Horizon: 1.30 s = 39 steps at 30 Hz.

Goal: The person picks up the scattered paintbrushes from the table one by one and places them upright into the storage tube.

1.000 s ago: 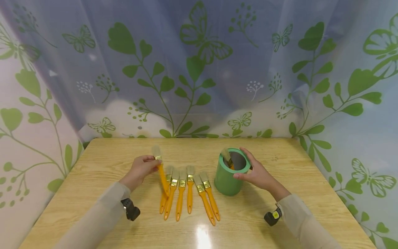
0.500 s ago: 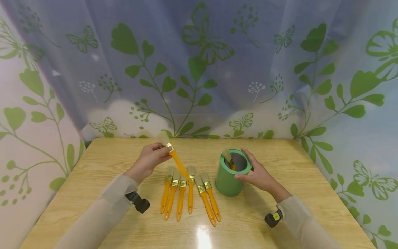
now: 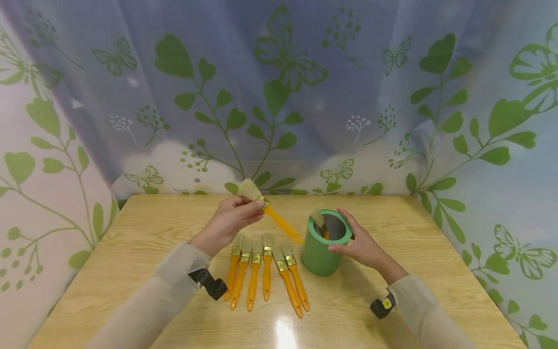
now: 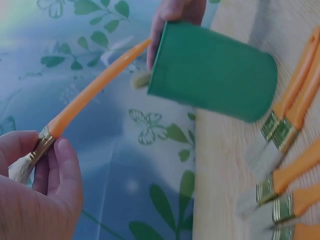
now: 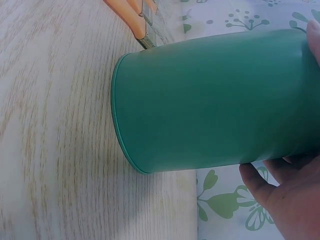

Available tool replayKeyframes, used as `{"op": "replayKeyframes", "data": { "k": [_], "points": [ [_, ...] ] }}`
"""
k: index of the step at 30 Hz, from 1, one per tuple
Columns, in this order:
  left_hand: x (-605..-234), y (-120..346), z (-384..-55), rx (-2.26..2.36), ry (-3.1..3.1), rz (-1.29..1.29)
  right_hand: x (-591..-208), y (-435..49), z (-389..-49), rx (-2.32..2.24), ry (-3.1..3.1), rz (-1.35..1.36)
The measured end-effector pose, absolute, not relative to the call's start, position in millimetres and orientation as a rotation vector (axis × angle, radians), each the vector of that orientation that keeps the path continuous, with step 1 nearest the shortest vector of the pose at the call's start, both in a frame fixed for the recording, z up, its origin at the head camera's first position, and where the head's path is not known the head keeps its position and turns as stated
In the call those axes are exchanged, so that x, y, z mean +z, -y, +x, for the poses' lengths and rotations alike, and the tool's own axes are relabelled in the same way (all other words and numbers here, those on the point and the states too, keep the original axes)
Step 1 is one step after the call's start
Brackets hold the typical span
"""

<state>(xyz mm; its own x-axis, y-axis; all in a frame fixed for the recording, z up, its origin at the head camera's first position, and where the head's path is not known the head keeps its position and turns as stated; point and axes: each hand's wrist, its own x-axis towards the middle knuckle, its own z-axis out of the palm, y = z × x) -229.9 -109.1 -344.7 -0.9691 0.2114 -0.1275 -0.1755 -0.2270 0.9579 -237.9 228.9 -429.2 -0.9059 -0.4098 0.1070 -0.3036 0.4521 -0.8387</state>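
Observation:
My left hand (image 3: 233,218) pinches a paintbrush (image 3: 279,220) by its brass ferrule, bristles up and to the left. The orange handle slopes down to the right, its end overlapping the left side of a green can (image 3: 320,254) in the head view. In the left wrist view the held paintbrush (image 4: 90,95) points its handle toward the can's open rim. My right hand (image 3: 364,242) grips the can round its upper right side, thumb at the front. One paintbrush (image 3: 319,220) stands inside the can, bristles showing over the rim.
Several paintbrushes (image 3: 254,276) with orange handles lie side by side on the wooden table (image 3: 174,300), left of the can, bristles away from me. A patterned curtain (image 3: 279,121) hangs along the table's far edge and both sides.
My left hand has moved right and away from me, lifting the paintbrush over the others and tilting its handle toward the can. My right hand and the can have stayed in place.

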Motion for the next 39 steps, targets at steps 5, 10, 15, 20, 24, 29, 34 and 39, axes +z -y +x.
{"op": "replayKeyframes", "data": {
  "k": [5, 10, 15, 20, 24, 29, 34, 39],
  "points": [
    [-339.4, 95.1, -228.0, 2.328, -1.722, 0.056, -428.2, -228.6, -237.4, -1.458, -2.578, -0.630],
    [-338.2, 81.2, -227.9, 2.338, -1.749, 0.054, -428.1, -228.2, -237.6, -1.450, -2.585, -0.618],
    [-342.7, 68.0, -228.9, 2.320, -1.798, 0.066, -430.3, -227.9, -238.0, -1.445, -2.582, -0.604],
    [-344.6, 55.0, -228.4, 2.309, -1.853, 0.103, -430.8, -227.8, -237.6, -1.446, -2.581, -0.601],
    [-344.9, 45.6, -228.5, 2.258, -1.961, 0.117, -428.4, -228.0, -237.3, -1.448, -2.590, -0.606],
    [-349.7, 35.0, -228.1, 2.154, -2.107, 0.149, -427.8, -227.7, -237.0, -1.456, -2.592, -0.610],
    [-355.4, 27.6, -225.5, 2.083, -2.174, 0.179, -428.7, -227.7, -237.7, -1.459, -2.592, -0.611],
    [-360.2, 21.8, -224.4, 1.973, -2.264, 0.192, -429.4, -227.8, -237.8, -1.465, -2.581, -0.612]
  ]
}}
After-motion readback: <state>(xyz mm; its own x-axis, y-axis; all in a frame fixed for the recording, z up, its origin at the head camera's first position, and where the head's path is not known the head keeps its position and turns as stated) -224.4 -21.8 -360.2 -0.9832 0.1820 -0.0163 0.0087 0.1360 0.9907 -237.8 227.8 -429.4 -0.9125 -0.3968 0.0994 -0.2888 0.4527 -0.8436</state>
